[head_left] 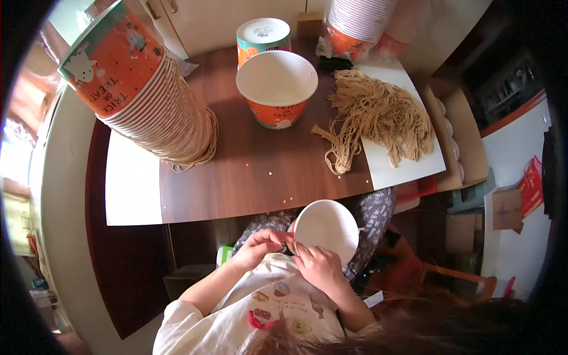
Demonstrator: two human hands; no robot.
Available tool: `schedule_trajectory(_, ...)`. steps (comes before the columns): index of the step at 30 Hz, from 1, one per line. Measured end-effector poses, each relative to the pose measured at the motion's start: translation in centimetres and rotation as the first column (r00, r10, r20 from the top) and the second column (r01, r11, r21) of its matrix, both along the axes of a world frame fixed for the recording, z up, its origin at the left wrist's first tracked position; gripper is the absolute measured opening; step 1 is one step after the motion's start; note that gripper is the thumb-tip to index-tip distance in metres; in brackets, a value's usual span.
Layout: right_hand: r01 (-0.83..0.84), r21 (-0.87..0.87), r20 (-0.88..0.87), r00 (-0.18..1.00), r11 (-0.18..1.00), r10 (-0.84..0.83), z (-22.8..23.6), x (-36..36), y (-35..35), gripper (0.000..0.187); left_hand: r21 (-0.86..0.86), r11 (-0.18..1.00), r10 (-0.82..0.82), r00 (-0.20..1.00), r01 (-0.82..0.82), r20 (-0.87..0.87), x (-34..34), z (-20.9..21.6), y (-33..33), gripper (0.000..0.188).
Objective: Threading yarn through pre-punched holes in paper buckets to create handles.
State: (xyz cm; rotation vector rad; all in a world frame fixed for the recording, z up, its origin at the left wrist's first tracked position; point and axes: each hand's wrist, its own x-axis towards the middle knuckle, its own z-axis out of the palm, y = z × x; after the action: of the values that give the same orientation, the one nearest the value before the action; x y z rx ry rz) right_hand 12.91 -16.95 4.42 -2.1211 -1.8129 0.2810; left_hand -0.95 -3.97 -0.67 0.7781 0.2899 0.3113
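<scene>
A paper bucket, white inside with some orange showing at its left side, rests on my lap with its mouth facing up. My left hand is closed in a pinch at the left of this bucket. Close beside it, my right hand also has its fingers pressed together, at the bucket's near left rim. Whatever lies between the fingertips is too small to make out. On the table ahead stands an orange paper bucket, open side up. A loose heap of tan twine cords lies at the table's right.
A tall leaning stack of orange and green paper buckets stands at the left, with tan cords round its lower end. An upside-down bucket is at the back. Wrapped bucket stacks stand back right, and a cardboard box is beyond the table's right edge.
</scene>
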Motion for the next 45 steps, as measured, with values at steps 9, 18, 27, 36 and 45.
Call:
schedule_trajectory(9,0.090,-0.050,-0.501,0.859,0.995,-0.102,0.1,3.0,-1.4,0.032,-0.001,0.999,-0.051,0.996,0.051,-0.072,1.7,0.8,0.0,0.009)
schedule_trajectory(18,0.160,-0.118,-0.632,0.749,0.980,-0.199,2.5,6.3,-2.8,0.024,-0.009,0.997,-0.071,0.990,0.070,-0.126,3.1,3.3,0.4,0.010)
schedule_trajectory(27,0.126,0.082,-0.629,0.776,0.989,-0.046,4.8,6.7,-0.9,0.024,-0.065,0.994,-0.093,0.990,0.087,-0.107,4.8,6.3,0.6,0.014)
schedule_trajectory(36,-0.019,0.165,-0.540,0.835,0.986,0.107,3.2,7.9,0.1,0.028,0.434,0.901,0.061,0.986,0.014,-0.157,6.0,6.5,0.5,0.010)
schedule_trajectory(45,0.046,0.058,-0.564,0.826,0.997,-0.005,1.3,7.7,-0.6,0.026,0.335,0.942,0.043,0.978,0.028,-0.205,6.5,7.3,0.1,0.009)
